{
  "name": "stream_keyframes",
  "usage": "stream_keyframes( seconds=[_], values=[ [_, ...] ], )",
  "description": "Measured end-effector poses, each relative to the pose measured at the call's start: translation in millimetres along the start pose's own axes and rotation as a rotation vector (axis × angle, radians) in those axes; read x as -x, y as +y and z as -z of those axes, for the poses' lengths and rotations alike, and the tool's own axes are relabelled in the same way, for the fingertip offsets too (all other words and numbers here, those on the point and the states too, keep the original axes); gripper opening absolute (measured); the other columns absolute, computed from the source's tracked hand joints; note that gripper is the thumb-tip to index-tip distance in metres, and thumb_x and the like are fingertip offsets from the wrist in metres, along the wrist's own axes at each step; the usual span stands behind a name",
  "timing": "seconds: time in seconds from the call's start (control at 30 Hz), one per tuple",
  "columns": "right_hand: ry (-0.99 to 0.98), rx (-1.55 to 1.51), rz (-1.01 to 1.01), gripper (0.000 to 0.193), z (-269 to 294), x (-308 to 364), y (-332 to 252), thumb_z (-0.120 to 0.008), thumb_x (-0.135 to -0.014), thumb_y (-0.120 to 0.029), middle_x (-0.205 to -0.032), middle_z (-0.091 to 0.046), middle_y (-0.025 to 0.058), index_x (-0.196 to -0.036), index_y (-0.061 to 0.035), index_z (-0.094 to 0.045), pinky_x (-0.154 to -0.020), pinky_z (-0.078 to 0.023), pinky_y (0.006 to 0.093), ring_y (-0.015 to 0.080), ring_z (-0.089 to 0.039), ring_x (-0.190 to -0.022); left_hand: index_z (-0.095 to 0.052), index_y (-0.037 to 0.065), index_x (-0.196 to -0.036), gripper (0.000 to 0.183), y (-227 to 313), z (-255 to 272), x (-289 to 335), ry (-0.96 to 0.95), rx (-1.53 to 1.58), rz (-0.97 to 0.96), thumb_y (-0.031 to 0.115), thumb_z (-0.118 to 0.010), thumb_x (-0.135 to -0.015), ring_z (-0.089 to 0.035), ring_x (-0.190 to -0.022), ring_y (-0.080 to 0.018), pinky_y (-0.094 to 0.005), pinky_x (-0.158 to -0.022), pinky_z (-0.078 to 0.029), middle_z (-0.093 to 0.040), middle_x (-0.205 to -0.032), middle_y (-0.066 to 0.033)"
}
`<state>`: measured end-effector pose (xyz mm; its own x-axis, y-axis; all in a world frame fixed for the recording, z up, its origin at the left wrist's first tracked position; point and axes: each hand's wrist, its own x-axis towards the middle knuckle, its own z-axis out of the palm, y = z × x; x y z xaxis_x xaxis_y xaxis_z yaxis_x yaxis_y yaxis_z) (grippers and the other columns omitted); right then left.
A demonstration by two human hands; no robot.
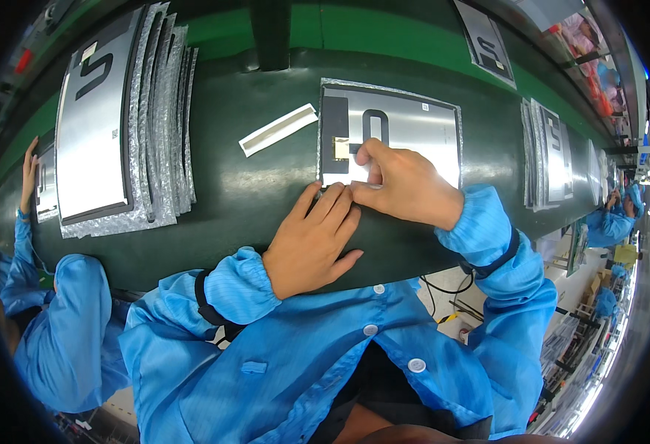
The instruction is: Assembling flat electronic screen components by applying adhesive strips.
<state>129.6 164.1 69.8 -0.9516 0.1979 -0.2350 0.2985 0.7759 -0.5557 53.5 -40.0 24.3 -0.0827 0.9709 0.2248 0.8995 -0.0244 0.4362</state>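
Observation:
In front of me a flat silver panel (429,133), likely a display panel, lies on a sheet of bubble wrap. It carries black strips and a gold-coloured patch (341,149) near its left side. My left hand (312,248) rests at the panel's near left edge, fingers stretched out and fingertips touching the edge. Over the panel's near left part is my right hand (410,185), its thumb and fingers bent in a pinch at that same edge. Whatever is between those fingers is too small or hidden to make out.
A narrow white tray (278,129) lies left of the panel on the dark green mat (243,207). A tall stack of similar panels (103,133) with bubble wrap stands at left, another stack (551,152) at right. A co-worker's hand (29,177) is at far left.

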Motion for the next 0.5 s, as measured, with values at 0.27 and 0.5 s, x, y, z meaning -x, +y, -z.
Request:
stream_keyframes(
  seconds=[0.27, 0.5],
  values=[
    [0.008, 0.049, -0.069, 0.032, 12, 16, 19, -0.073, -0.089, -0.024, -0.079, -0.067, 0.0149, -0.105, 0.0005, -0.06, -0.065, -0.052, 0.0401, 0.0308, -0.067, -0.07, -0.062, -0.002, -0.124, 0.061, 2, 3, 0, -0.025, -0.008, 0.018, 0.038, -0.078, -0.081, -0.048, -0.132, -0.0394, -0.054, -0.116, -0.035, -0.052, -0.14, -0.0245],
    [0.124, -0.29, -0.1, 0.015, 2, 44, 44, -0.068, -0.095, -0.011, -0.084, -0.068, 0.0084, -0.105, -0.0019, -0.063, -0.063, -0.047, 0.0322, 0.0157, -0.059, -0.068, -0.062, -0.002, -0.123, 0.06, 3, 4, -2, -0.024, -0.004, 0.011, 0.038, -0.079, -0.08, -0.047, -0.133, -0.039, -0.0546, -0.116, -0.034, -0.052, -0.14, -0.0236]
  ],
)
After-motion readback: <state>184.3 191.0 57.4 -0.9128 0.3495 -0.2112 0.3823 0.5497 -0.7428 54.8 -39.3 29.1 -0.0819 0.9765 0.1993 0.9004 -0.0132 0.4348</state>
